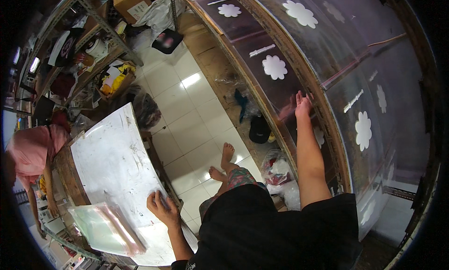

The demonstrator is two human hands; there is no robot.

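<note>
Film [327, 59], clear and glossy, printed with white flowers and short white bars, lies over the long bench [290, 59] on the right; its long axis runs from the far end toward the person. Right hand [302, 105] rests flat on it, fingers together and pointing away. Left hand [161, 205] lies open, fingers spread, on the white board [112, 148], just beside a stack of clear bags [105, 228].
</note>
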